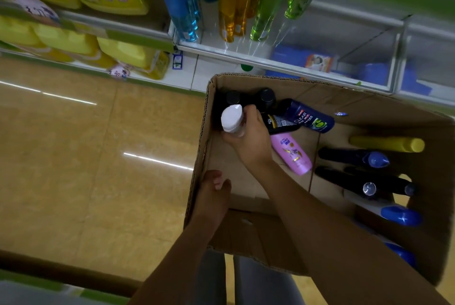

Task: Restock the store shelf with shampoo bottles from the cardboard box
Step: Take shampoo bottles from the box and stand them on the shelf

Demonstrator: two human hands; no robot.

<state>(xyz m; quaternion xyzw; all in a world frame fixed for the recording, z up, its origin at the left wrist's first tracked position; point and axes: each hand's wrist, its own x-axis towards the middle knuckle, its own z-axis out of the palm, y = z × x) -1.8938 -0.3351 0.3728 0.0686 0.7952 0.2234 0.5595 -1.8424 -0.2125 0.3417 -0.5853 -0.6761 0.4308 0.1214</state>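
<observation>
Right hand point(248, 142) curls round the white-capped bottle point(231, 120) at the cardboard box's point(270, 250) far-left corner — lift it straight up, clear of the wall; left hand point(214, 189) grips the near-left rim — keep it steady.

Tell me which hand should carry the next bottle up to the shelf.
Right. The right hand already grips the white-capped bottle inside the cardboard box; the left hand holds the box's edge.

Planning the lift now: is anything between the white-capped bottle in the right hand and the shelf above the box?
Nothing visible blocks it. The right hand holds the white-capped bottle above the open box, and the shelf beyond has bare space beside the coloured bottles.
</observation>
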